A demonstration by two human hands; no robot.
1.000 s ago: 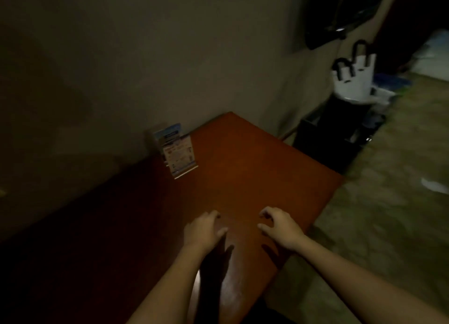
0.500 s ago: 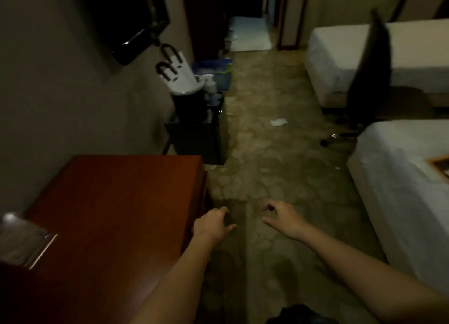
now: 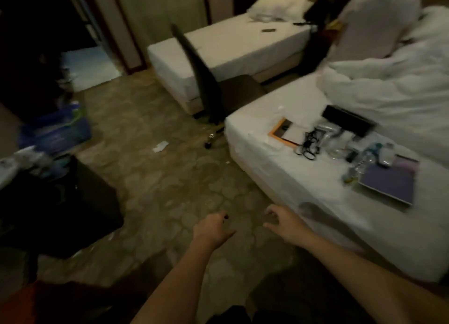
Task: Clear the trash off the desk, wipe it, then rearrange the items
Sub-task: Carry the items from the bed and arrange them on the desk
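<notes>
Both hands hang out in front over the patterned floor point(image 3: 170, 190), apart from each other and touching nothing. The left hand point(image 3: 213, 229) has its fingers loosely curled with the thumb pointing right. The right hand point(image 3: 281, 223) is just as slack, fingers bent downward, close to the edge of the near bed point(image 3: 279, 178).

At the far lower left, only a reddish-brown corner of the counter point(image 3: 14, 304) shows, dim and with nothing visible on it. Above it stands a low black cabinet point(image 3: 73, 202) with pale blurred things on top that are too smeared to name. Behind that, a blue bin point(image 3: 56, 131) sits on the floor by a dark doorway. A white paper scrap point(image 3: 160, 146) lies on the floor farther right. Near it is a dark swivel chair point(image 3: 209, 80), standing between the two beds.

The far bed point(image 3: 230, 46) carries a pillow and a few small dark things. On the sheet of the near bed lies a cluster: an orange-edged book point(image 3: 283, 131), then a tangle of black cable point(image 3: 308, 146), a long black box point(image 3: 347, 117), clear plastic bottles point(image 3: 364, 158) and a purple notebook point(image 3: 388, 182). A rumpled white duvet point(image 3: 401, 85) is heaped behind them.
</notes>
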